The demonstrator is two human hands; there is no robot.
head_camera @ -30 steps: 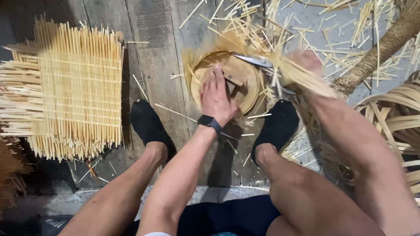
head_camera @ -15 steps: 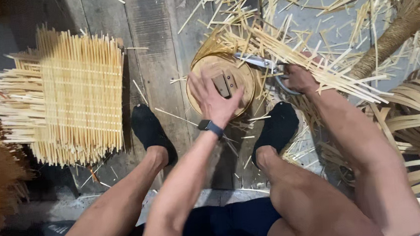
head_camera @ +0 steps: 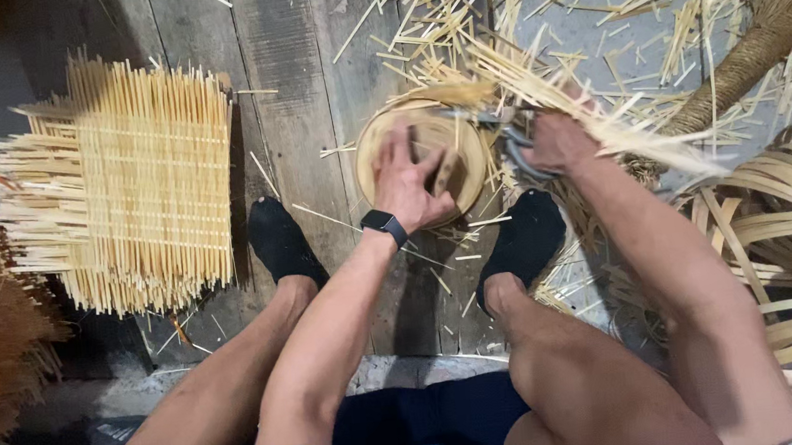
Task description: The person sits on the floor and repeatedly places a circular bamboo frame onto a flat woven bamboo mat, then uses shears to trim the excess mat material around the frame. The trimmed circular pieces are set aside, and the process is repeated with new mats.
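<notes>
A stack of woven mats [head_camera: 134, 182] lies far left of the fingers on the plank floor [head_camera: 294, 61]. The left hand [head_camera: 409, 182], a watch [head_camera: 384, 226] on its wrist, presses down on a round wooden block [head_camera: 388, 127], fingers spread and curled over a small dark piece I cannot make out. Just right of those fingers, the right hand [head_camera: 554, 139] is closed around a bundle of thin sticks [head_camera: 556, 97] and a pair of dark scissors [head_camera: 512, 143]. Curved strips [head_camera: 791, 220] lie farther right.
</notes>
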